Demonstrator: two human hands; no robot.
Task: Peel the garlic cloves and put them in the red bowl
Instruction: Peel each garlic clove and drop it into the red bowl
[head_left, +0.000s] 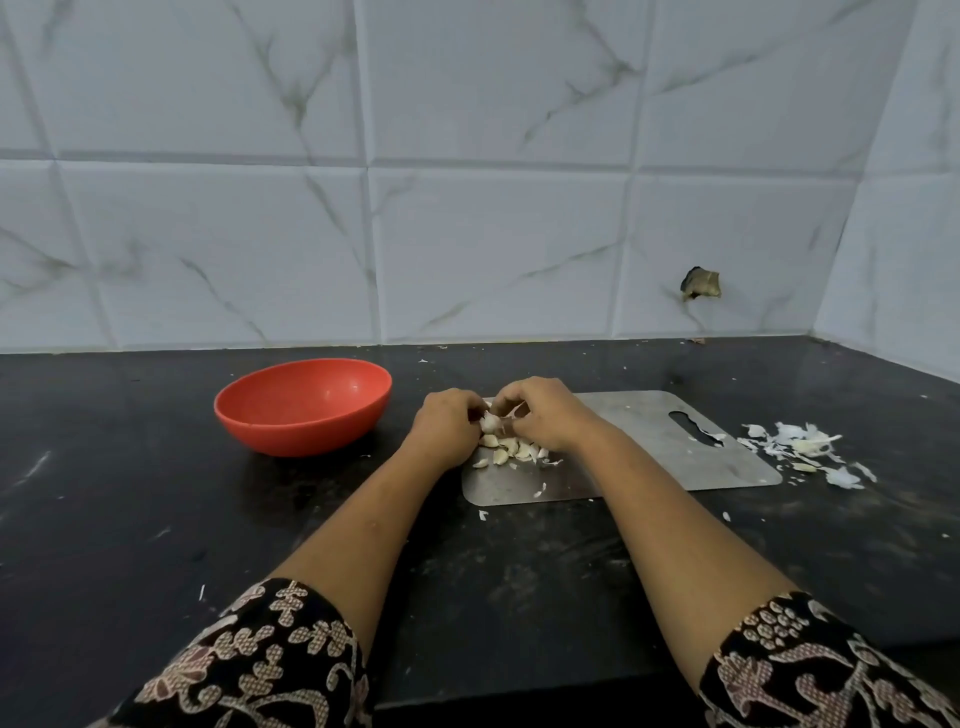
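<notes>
Centre frame, over the steel cutting board (675, 447), left hand (444, 428) and right hand (545, 415) pinch one garlic piece (489, 422) above the clove pile (511, 449); red bowl (303, 406) sits empty frame-left, nearer the left hand.

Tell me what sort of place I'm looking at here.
Most likely a home kitchen counter. A dark stone countertop meets a marble-patterned tiled wall, and a steel cutting board holds garlic cloves beside a red bowl. Both hands work a clove over the board.
</notes>
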